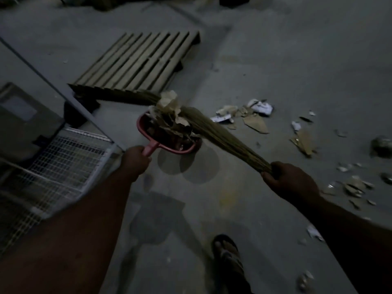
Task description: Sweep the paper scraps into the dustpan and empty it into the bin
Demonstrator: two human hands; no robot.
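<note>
Broom (220, 138), long axis lower-right to upper-left, tip over dustpan (140, 125).

The dustpan (141, 124) is pink-red plastic and sits at centre frame, its handle pointing to the lower left. It is heaped with crumpled brown paper scraps (169, 117) that rise above its rim. The broom (222, 137), a straw-coloured bundle of fibres, runs diagonally from right of centre up to the left, with its bristles against the heap. Loose scraps (255, 123) of brown card and white paper lie scattered on the floor (297, 60) across the right of the frame, apart from the dustpan.
</note>
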